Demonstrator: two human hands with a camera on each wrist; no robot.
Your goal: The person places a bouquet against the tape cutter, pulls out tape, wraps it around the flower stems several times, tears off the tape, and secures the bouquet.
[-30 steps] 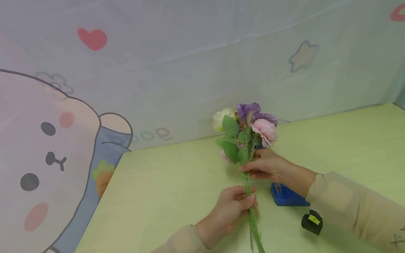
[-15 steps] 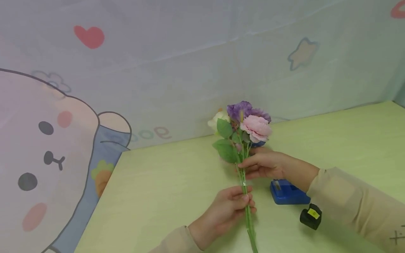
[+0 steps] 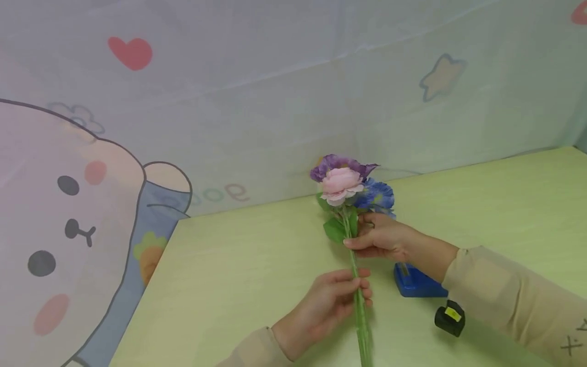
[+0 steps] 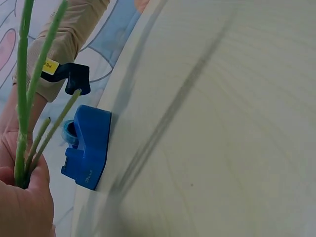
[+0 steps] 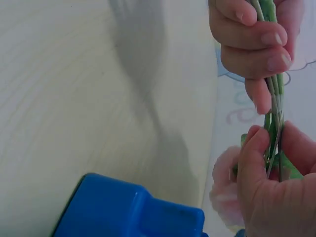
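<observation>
Both hands hold a bunch of artificial flowers (image 3: 349, 184) upright above the pale green surface (image 3: 238, 270). Left hand (image 3: 327, 303) curls around the green stems (image 3: 359, 311) low down; right hand (image 3: 382, 237) pinches the stems higher up, just under the pink, purple and blue blooms. A blue tape dispenser (image 3: 415, 283) sits on the surface just beside the right wrist, a small black object (image 3: 450, 317) near it.

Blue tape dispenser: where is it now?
Head view: the blue tape dispenser sits on the table, right of the stems, under the right hand.
</observation>
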